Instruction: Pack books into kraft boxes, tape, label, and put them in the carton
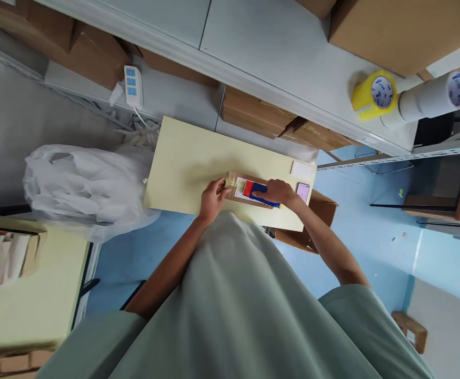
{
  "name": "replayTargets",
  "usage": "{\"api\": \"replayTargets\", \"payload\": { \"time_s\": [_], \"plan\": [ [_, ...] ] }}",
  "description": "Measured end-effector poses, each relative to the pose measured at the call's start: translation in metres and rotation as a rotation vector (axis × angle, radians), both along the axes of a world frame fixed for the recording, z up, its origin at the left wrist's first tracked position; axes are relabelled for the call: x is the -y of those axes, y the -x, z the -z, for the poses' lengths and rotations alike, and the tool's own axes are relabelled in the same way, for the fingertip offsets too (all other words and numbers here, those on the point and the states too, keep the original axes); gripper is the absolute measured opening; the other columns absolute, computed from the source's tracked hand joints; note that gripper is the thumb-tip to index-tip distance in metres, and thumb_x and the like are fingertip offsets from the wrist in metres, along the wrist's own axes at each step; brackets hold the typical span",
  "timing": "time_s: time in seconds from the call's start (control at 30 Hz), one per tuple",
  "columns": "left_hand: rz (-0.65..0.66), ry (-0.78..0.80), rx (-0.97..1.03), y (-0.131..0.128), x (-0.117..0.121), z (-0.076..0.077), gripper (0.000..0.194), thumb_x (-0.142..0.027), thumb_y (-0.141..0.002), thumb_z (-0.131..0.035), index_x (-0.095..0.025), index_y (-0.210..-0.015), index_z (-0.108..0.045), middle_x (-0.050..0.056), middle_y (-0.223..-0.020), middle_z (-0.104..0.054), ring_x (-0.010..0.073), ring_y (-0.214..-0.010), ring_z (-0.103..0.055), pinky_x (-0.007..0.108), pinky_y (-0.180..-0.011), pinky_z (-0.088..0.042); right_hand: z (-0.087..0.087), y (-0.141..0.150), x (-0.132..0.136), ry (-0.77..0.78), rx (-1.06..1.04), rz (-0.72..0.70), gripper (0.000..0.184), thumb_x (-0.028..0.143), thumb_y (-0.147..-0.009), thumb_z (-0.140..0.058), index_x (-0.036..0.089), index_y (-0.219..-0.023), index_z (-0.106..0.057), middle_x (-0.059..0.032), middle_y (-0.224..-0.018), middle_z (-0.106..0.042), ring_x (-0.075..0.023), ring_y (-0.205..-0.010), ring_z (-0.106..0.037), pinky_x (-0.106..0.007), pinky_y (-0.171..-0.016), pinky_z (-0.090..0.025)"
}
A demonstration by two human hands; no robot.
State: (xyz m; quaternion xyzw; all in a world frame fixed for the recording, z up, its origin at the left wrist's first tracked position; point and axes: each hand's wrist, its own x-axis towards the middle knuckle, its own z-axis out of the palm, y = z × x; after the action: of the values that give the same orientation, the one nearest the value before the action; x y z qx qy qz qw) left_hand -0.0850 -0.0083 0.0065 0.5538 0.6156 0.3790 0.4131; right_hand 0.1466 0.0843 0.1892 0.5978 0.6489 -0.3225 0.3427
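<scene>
A narrow cardboard box [232, 193] lies on a cream table [190, 152], with a white label on its upper face and yellowish clear tape at its left end. My left hand [213, 197] is closed on that left end, thumb and fingers pinching the edge. On top of the box is a blue, flat, oblong thing with a red end [249, 188]; its kind is not clear. My right hand [279, 192] is wrapped over the blue part, hiding much of it. A phone with a lit screen [302, 191] lies just right of that hand.
A white card [303, 168] lies near the table's right end. An open carton [322, 208] stands below that end. White plastic bags [88, 184] bulge at the left. Tape rolls [374, 95] sit on the grey shelf [277, 58] overhead, and a power strip [133, 87] is at the back.
</scene>
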Motion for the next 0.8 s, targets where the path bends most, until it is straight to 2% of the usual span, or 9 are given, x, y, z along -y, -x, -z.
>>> {"api": "replayTargets", "payload": {
  "time_s": [0.1,0.23,0.3,0.37,0.47,0.6,0.7,0.8],
  "plan": [
    [-0.066,0.031,0.004,-0.009,0.006,-0.003,0.038,-0.041,-0.105,-0.066,-0.02,-0.135,-0.074,0.013,-0.13,-0.077,0.0243,-0.114,-0.079,0.038,-0.107,-0.065,0.002,0.0,0.002,-0.014,-0.036,0.007,0.063,0.069,-0.106,-0.062,0.014,-0.132,-0.077,-0.0228,-0.128,-0.081,-0.036,-0.124,-0.077,-0.037,-0.098,-0.058],
    [-0.171,0.127,-0.082,-0.026,0.004,-0.012,0.041,-0.045,-0.108,-0.062,-0.021,-0.137,-0.076,0.013,-0.129,-0.08,0.0259,-0.114,-0.079,0.039,-0.106,-0.063,0.003,0.001,0.001,-0.022,-0.081,0.001,0.06,0.066,-0.107,-0.063,0.016,-0.138,-0.076,-0.0217,-0.132,-0.08,-0.0361,-0.126,-0.077,-0.037,-0.098,-0.059],
    [-0.242,0.162,-0.178,-0.037,0.001,-0.016,0.045,-0.05,-0.106,-0.066,-0.021,-0.139,-0.077,0.013,-0.125,-0.082,0.0291,-0.113,-0.08,0.042,-0.104,-0.063,0.004,0.001,0.0,-0.031,-0.109,0.0,0.058,0.064,-0.107,-0.063,0.017,-0.138,-0.076,-0.0208,-0.133,-0.08,-0.0354,-0.126,-0.077,-0.036,-0.098,-0.059],
    [-0.296,0.154,-0.27,-0.048,0.0,-0.016,0.053,-0.052,-0.102,-0.073,-0.019,-0.143,-0.076,0.015,-0.129,-0.081,0.0327,-0.118,-0.079,0.043,-0.105,-0.061,0.007,0.0,0.0,-0.039,-0.135,0.002,0.055,0.062,-0.107,-0.063,0.018,-0.137,-0.076,-0.0199,-0.131,-0.081,-0.0347,-0.125,-0.077,-0.036,-0.098,-0.059],
    [-0.332,0.14,-0.357,-0.059,0.002,-0.012,0.064,-0.052,-0.102,-0.075,-0.015,-0.153,-0.069,0.02,-0.139,-0.078,0.0357,-0.125,-0.077,0.044,-0.106,-0.06,0.011,-0.002,0.002,-0.043,-0.159,-0.002,0.052,0.06,-0.108,-0.063,0.019,-0.137,-0.077,-0.0195,-0.131,-0.081,-0.0348,-0.125,-0.077,-0.038,-0.099,-0.059],
    [-0.345,0.18,-0.414,-0.062,0.008,-0.004,0.067,-0.055,-0.108,-0.064,-0.012,-0.16,-0.063,0.022,-0.136,-0.079,0.0342,-0.122,-0.078,0.041,-0.104,-0.059,0.011,-0.001,0.002,-0.04,-0.176,0.003,0.05,0.056,-0.108,-0.064,0.018,-0.139,-0.076,-0.0202,-0.134,-0.08,-0.036,-0.127,-0.076,-0.042,-0.101,-0.06],
    [-0.35,0.168,-0.365,-0.062,0.01,0.0,0.07,-0.059,-0.111,-0.057,-0.012,-0.163,-0.059,0.019,-0.135,-0.08,0.0307,-0.122,-0.078,0.038,-0.105,-0.058,0.009,-0.001,0.001,-0.019,-0.206,0.004,0.047,0.052,-0.109,-0.063,0.017,-0.137,-0.076,-0.0202,-0.135,-0.079,-0.0358,-0.128,-0.075,-0.042,-0.101,-0.06],
    [-0.35,0.117,-0.285,-0.062,0.009,0.003,0.073,-0.063,-0.11,-0.055,-0.011,-0.161,-0.061,0.02,-0.135,-0.08,0.0321,-0.125,-0.077,0.041,-0.109,-0.058,0.002,-0.013,0.002,-0.01,-0.231,0.009,0.048,0.053,-0.11,-0.063,0.017,-0.139,-0.075,-0.0206,-0.134,-0.08,-0.0356,-0.127,-0.075,-0.039,-0.099,-0.059]
  ]
}}
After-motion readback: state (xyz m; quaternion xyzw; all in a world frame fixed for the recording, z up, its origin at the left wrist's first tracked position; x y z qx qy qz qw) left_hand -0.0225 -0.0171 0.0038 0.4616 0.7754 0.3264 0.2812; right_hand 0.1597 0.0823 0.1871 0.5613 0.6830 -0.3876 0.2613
